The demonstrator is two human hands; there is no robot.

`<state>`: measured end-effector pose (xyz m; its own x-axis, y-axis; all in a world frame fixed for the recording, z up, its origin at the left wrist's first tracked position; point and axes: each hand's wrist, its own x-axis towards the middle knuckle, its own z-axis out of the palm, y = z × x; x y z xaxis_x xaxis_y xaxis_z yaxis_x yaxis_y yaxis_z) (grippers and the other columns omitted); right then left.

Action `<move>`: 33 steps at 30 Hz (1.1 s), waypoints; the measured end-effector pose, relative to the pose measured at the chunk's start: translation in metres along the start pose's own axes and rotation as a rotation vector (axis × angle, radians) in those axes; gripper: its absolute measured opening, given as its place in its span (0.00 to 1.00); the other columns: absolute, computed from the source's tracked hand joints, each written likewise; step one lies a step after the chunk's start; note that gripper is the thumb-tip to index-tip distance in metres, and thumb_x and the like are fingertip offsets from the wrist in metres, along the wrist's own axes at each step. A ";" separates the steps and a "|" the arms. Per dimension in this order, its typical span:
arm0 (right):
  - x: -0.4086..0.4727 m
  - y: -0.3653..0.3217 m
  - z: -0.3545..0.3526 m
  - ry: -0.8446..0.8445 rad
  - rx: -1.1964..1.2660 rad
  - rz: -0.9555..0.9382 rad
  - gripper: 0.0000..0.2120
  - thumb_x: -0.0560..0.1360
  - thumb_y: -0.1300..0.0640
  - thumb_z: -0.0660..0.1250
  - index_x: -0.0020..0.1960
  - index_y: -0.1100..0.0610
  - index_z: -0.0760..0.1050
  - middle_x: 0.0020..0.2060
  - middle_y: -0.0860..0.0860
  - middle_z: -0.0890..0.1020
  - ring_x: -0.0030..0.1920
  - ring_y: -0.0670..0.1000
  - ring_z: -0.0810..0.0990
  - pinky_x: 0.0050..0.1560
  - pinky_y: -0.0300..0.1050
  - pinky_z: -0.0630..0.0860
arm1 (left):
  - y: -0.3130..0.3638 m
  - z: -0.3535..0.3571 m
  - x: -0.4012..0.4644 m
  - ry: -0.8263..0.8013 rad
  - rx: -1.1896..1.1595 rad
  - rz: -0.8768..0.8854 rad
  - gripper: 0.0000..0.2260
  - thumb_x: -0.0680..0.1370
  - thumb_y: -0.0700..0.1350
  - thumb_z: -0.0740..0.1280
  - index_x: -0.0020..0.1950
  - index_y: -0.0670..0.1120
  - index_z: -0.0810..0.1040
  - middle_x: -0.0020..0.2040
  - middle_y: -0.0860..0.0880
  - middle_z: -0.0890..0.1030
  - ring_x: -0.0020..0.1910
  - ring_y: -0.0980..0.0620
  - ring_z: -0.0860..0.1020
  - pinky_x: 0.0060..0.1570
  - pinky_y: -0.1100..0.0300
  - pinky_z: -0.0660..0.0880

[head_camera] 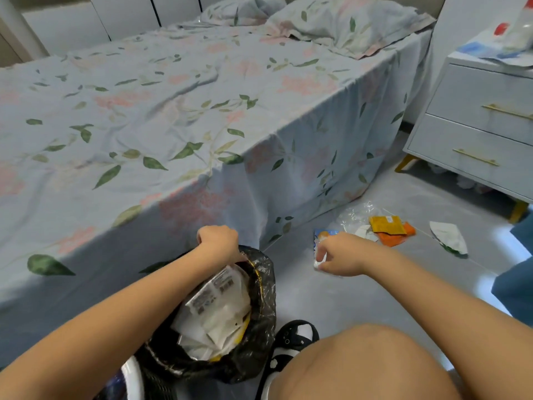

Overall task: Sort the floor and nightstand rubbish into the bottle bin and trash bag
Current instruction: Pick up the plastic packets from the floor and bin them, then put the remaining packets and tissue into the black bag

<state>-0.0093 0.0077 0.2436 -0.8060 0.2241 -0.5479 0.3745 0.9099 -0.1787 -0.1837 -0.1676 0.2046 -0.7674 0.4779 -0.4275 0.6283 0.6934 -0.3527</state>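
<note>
While the left hand grips the far rim of the black trash bag, its fingers curled over the plastic, the right hand reaches out low over the floor and pinches a small white-and-blue wrapper between thumb and fingers. The bag stands open beside the bed, near the person's knee and a black-and-white shoe, and holds white packets and papers with printed labels. Just beyond the right hand, more rubbish lies on the floor: a clear plastic film, a yellow sachet resting on an orange one, and white scraps touching them. A torn white wrapper lies apart to the right. At the upper right stands a nightstand with two drawers and gold handles; blurred packaging in blue, white and red sits on its top. Something pale lies under it, too blurred to name.
</note>
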 end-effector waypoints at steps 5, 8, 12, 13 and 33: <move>-0.001 0.049 -0.019 0.018 -0.023 0.132 0.19 0.71 0.56 0.70 0.61 0.57 0.78 0.56 0.54 0.81 0.55 0.56 0.80 0.55 0.48 0.78 | 0.061 -0.042 0.009 0.230 -0.083 0.125 0.10 0.78 0.52 0.62 0.46 0.45 0.73 0.49 0.46 0.78 0.49 0.44 0.77 0.39 0.57 0.66; -0.001 0.097 -0.022 -0.001 0.057 0.216 0.27 0.67 0.58 0.76 0.64 0.52 0.76 0.58 0.51 0.79 0.56 0.53 0.79 0.53 0.44 0.76 | 0.116 -0.031 0.037 0.146 -0.285 0.197 0.10 0.75 0.50 0.64 0.47 0.44 0.76 0.48 0.46 0.79 0.46 0.44 0.77 0.37 0.58 0.68; 0.010 0.156 -0.013 -0.018 0.092 0.316 0.26 0.64 0.56 0.79 0.61 0.51 0.78 0.56 0.51 0.81 0.54 0.52 0.80 0.56 0.46 0.78 | 0.179 0.004 0.081 -0.111 -0.640 0.131 0.12 0.71 0.51 0.66 0.42 0.43 0.79 0.39 0.46 0.77 0.42 0.45 0.78 0.39 0.58 0.72; 0.014 0.168 -0.010 -0.023 0.074 0.329 0.25 0.65 0.55 0.79 0.61 0.52 0.79 0.56 0.51 0.81 0.54 0.52 0.80 0.55 0.45 0.78 | 0.192 0.013 0.093 -0.157 -0.704 0.098 0.12 0.71 0.50 0.66 0.40 0.41 0.78 0.38 0.44 0.76 0.41 0.44 0.78 0.40 0.56 0.73; 0.215 0.291 0.116 -0.135 0.021 0.244 0.20 0.76 0.59 0.64 0.66 0.46 0.70 0.63 0.49 0.74 0.62 0.52 0.74 0.55 0.44 0.73 | 0.309 0.097 0.246 -0.183 -0.969 -0.198 0.31 0.64 0.60 0.76 0.57 0.42 0.75 0.56 0.45 0.79 0.56 0.45 0.79 0.48 0.58 0.74</move>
<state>-0.0209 0.2798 -0.0212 -0.6228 0.3855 -0.6808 0.5605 0.8270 -0.0445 -0.1653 0.1120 -0.0903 -0.7641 0.2731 -0.5845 0.0545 0.9301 0.3634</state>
